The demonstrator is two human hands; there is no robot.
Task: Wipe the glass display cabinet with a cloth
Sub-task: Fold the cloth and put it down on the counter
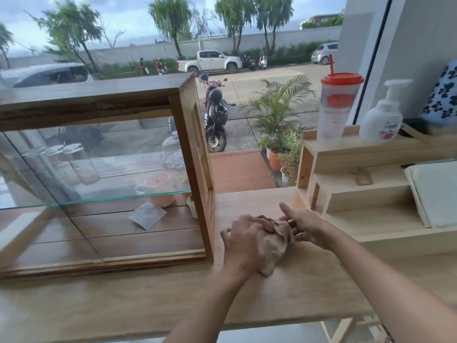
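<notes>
A wooden-framed glass display cabinet [188,144] stands on the left of a light wooden counter [123,300]. Inside it a glass shelf carries several glass jars, and a pink cup [158,189] and a paper slip lie on its floor. A crumpled brown cloth [274,246] rests on the counter just right of the cabinet. My left hand [243,243] presses down on the cloth's left side. My right hand [306,226] grips its right side with curled fingers. Both hands are off the cabinet.
Stepped light wooden shelves [358,194] stand to the right, bearing a red-lidded plastic cup [336,107], a white pump bottle [383,120] and a white tray [437,191]. A big window behind shows potted plants, motorbikes and parked cars.
</notes>
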